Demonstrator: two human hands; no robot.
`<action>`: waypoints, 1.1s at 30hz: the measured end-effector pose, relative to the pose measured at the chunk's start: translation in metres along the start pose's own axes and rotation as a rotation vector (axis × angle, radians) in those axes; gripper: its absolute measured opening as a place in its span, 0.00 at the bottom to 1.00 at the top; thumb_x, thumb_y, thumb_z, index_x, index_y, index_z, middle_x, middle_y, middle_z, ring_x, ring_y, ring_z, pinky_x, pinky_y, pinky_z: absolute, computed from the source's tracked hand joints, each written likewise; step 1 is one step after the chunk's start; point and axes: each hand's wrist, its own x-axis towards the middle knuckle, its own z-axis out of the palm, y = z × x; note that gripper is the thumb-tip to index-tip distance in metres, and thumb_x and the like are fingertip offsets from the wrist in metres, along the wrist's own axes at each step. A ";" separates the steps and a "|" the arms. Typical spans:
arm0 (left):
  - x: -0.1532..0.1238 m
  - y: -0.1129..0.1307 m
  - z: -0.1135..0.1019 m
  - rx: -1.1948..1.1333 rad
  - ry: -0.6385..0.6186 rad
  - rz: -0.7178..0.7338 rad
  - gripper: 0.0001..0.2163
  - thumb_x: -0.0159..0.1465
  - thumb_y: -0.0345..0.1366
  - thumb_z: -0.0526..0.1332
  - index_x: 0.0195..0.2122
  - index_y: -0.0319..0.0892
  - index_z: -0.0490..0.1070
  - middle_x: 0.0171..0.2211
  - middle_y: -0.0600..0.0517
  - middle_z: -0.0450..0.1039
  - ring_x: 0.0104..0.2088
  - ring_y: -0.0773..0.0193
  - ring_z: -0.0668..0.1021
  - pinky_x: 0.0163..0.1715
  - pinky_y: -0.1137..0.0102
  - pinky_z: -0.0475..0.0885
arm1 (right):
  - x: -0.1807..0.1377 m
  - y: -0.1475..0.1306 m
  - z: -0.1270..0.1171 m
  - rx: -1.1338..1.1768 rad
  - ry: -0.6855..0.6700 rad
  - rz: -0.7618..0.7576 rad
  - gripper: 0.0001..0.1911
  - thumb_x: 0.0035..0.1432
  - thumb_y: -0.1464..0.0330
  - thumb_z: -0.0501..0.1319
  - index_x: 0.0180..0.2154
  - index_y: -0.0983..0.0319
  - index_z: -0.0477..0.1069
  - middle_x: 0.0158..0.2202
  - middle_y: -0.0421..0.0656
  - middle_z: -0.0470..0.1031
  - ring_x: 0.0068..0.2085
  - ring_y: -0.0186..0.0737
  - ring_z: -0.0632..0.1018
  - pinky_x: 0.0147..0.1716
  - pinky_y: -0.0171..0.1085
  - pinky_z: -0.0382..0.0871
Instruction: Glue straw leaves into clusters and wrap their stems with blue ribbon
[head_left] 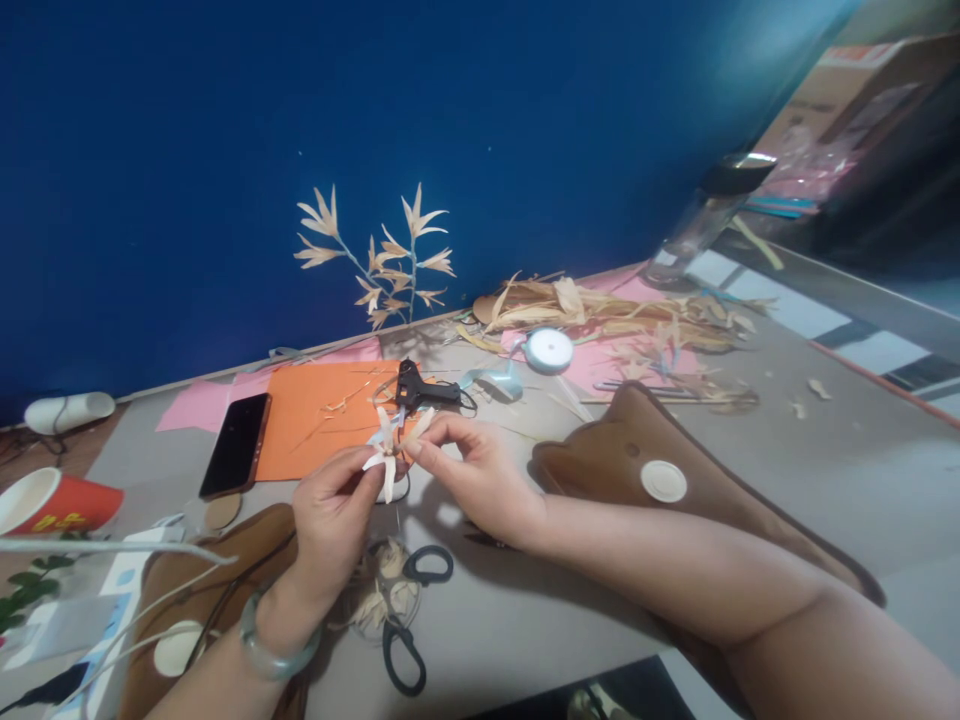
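Observation:
My left hand [330, 515] and my right hand [472, 470] meet over the middle of the table. Together they pinch a small pale flower of dried leaf strips [390, 445] bound with light ribbon. The left fingers grip its lower part, the right fingers hold an upper petal. A pale green bangle [274, 655] sits on my left wrist. Black-handled scissors [411, 610] lie just below the hands, partly over a bundle of straw. A black glue gun [421, 388] rests on orange paper [319, 425] just behind the flower.
A black phone [236, 443] lies left of the orange paper. A red paper cup [56, 500] lies far left. A ribbon spool [549, 350], dried leaves [622, 315], a finished leaf sprig [382, 260] and a brown pouch [675, 470] fill the back and right.

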 end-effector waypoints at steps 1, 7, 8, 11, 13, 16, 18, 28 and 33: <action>0.000 0.000 0.000 -0.019 0.002 -0.010 0.03 0.59 0.34 0.65 0.31 0.43 0.79 0.29 0.52 0.79 0.30 0.65 0.80 0.32 0.72 0.76 | 0.000 0.000 0.000 -0.006 0.005 -0.004 0.12 0.56 0.64 0.64 0.23 0.63 0.71 0.26 0.41 0.76 0.31 0.35 0.76 0.38 0.37 0.70; 0.003 -0.001 0.002 -0.115 0.003 -0.096 0.03 0.57 0.34 0.67 0.30 0.42 0.79 0.28 0.51 0.79 0.28 0.66 0.79 0.31 0.73 0.75 | 0.001 0.000 -0.002 -0.038 0.051 -0.038 0.11 0.55 0.67 0.65 0.22 0.62 0.70 0.27 0.41 0.76 0.31 0.35 0.75 0.37 0.37 0.69; 0.003 -0.001 0.002 -0.118 -0.005 -0.104 0.03 0.56 0.35 0.67 0.30 0.41 0.79 0.28 0.51 0.79 0.29 0.66 0.79 0.30 0.73 0.75 | 0.001 0.000 -0.002 -0.035 0.050 -0.048 0.11 0.55 0.68 0.64 0.22 0.62 0.70 0.27 0.41 0.76 0.31 0.35 0.75 0.37 0.36 0.68; 0.005 0.001 0.002 -0.125 -0.017 -0.099 0.03 0.56 0.34 0.67 0.28 0.41 0.78 0.27 0.51 0.78 0.28 0.65 0.79 0.29 0.73 0.75 | 0.001 0.000 -0.002 -0.028 0.047 -0.088 0.11 0.55 0.69 0.64 0.22 0.62 0.70 0.26 0.40 0.75 0.31 0.35 0.75 0.36 0.36 0.68; 0.005 0.003 0.001 -0.127 -0.021 -0.080 0.03 0.55 0.34 0.68 0.28 0.41 0.78 0.28 0.51 0.79 0.27 0.65 0.79 0.28 0.73 0.75 | 0.001 0.000 -0.001 -0.028 0.046 -0.098 0.11 0.55 0.69 0.64 0.22 0.62 0.70 0.25 0.40 0.75 0.31 0.34 0.74 0.36 0.36 0.68; 0.004 0.004 0.001 -0.107 -0.007 -0.051 0.02 0.54 0.33 0.69 0.29 0.42 0.79 0.29 0.50 0.80 0.29 0.63 0.80 0.30 0.72 0.77 | 0.000 0.000 -0.001 -0.025 0.048 -0.106 0.10 0.55 0.69 0.65 0.23 0.62 0.70 0.26 0.39 0.75 0.31 0.34 0.74 0.36 0.36 0.68; 0.002 0.005 0.001 -0.110 0.019 -0.060 0.05 0.53 0.34 0.69 0.31 0.42 0.80 0.30 0.50 0.80 0.31 0.63 0.81 0.32 0.71 0.77 | 0.000 -0.001 -0.001 -0.032 0.038 -0.144 0.10 0.56 0.69 0.64 0.23 0.62 0.71 0.27 0.40 0.75 0.31 0.34 0.75 0.36 0.36 0.68; 0.000 -0.001 -0.001 -0.113 0.060 0.031 0.05 0.55 0.32 0.68 0.34 0.44 0.80 0.32 0.50 0.80 0.33 0.63 0.81 0.35 0.70 0.77 | -0.001 -0.003 -0.001 -0.135 0.063 -0.283 0.11 0.57 0.69 0.63 0.22 0.60 0.69 0.25 0.39 0.75 0.29 0.34 0.74 0.36 0.37 0.68; 0.002 -0.003 -0.001 -0.121 0.054 -0.049 0.03 0.55 0.34 0.68 0.29 0.41 0.78 0.31 0.49 0.79 0.33 0.61 0.80 0.34 0.69 0.77 | -0.001 0.000 -0.003 -0.148 0.069 -0.300 0.10 0.57 0.71 0.62 0.23 0.60 0.69 0.26 0.39 0.75 0.30 0.34 0.74 0.37 0.37 0.68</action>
